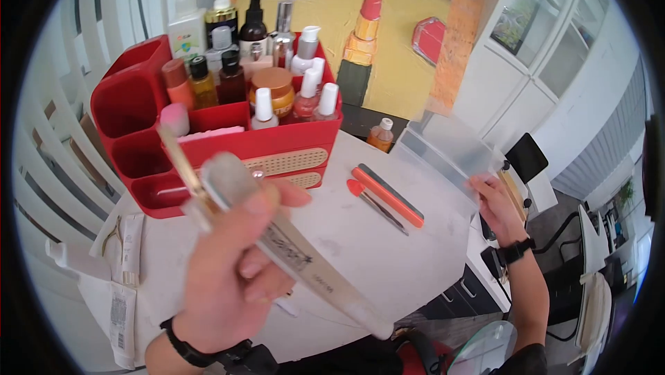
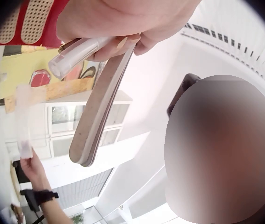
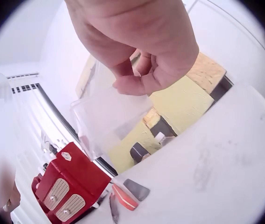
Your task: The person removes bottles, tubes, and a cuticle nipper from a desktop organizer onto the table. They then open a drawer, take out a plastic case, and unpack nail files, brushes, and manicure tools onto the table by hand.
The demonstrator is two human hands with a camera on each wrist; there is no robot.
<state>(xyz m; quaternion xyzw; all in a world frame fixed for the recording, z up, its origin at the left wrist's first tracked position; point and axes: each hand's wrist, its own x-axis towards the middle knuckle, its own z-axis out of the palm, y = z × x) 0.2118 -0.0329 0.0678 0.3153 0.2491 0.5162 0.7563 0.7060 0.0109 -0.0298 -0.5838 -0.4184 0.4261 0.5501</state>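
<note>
My left hand holds a long grey nail file with printed lettering, raised over the table close to the head camera. In the left wrist view its end shows as two stacked layers. The same hand also grips a slim gold-coloured stick and a tube with a clear cap. At the table's right side my right hand pinches the edge of a clear plastic box between thumb and fingers. On the table between the hands lie an orange-and-grey nail file and red-ended tweezers.
A red organizer full of bottles and nail polish stands at the back left. White tubes lie at the left edge. A small orange bottle stands near the back, below a yellow painting. A drawer cabinet stands at right.
</note>
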